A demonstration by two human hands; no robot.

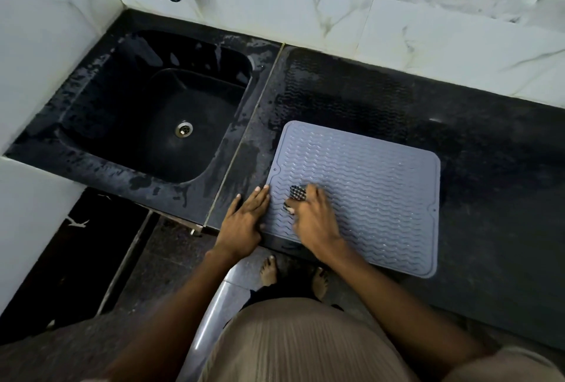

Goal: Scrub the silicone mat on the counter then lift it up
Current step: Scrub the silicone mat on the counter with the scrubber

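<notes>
Right now the right hand (315, 219) has its grip curled around a small dark scrubber (297, 192), pinching it and pressing it down on the grey mat (367, 185). The left hand (244, 219) lies flat with its fingers straight, pressing at the left edge of the mat, probably so it does not slide. The mat lies flat on the black counter (489, 167), near the front edge and just beside the sink (146, 106). It has wavy bumps all over. It looks soft, bendy and light, and it may be slippery if wet. A corner or a side edge looks like a good place to pinch and peel it up. The sink is wet, and only the drain (183, 129) shows in it.
</notes>
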